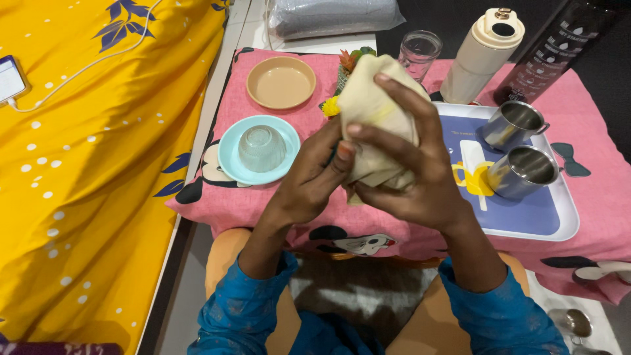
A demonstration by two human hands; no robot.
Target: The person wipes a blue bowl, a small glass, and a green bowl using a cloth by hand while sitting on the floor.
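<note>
Both my hands hold a bunched cream cloth above the pink-covered table. My right hand wraps over the cloth from the right, fingers spread across it. My left hand grips the cloth's lower left side. Whatever sits inside the cloth is hidden. Just left of my hands, an upturned clear glass rests on a light blue plate.
A tan bowl lies behind the plate. A tray at right carries two steel mugs. A clear glass, cream flask and dark bottle stand at the back. Yellow bedding with a phone lies left.
</note>
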